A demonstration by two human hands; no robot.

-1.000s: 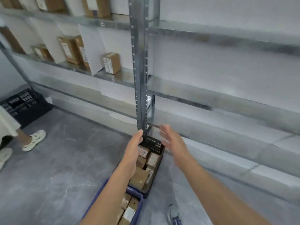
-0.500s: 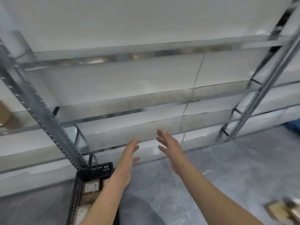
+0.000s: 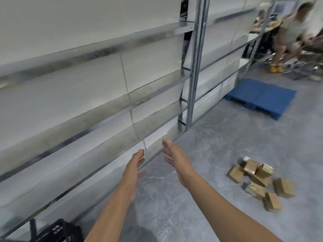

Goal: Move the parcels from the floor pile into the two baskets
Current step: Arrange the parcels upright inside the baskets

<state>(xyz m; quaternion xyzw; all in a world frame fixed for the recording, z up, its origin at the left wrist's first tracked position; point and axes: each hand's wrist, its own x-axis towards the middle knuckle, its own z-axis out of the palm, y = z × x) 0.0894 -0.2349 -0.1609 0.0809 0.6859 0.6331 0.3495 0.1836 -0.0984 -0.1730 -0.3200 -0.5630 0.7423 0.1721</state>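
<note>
- Metal shelving (image 3: 108, 95) runs along the left wall, its tiers bare; no writing on it can be read.
- Grey marbled floor (image 3: 218, 140) spreads to the right.
- A blue pallet (image 3: 260, 97) lies flat near the shelving's far end.
- The parcels (image 3: 257, 182), brown cardboard boxes with pale blurred labels, lie in a loose pile on the floor, well right of both hands.
- A black basket (image 3: 59, 232) shows its corner at the bottom left.
- The left hand (image 3: 135, 165) and right hand (image 3: 176, 160) reach forward, fingers spread, both empty.
</note>
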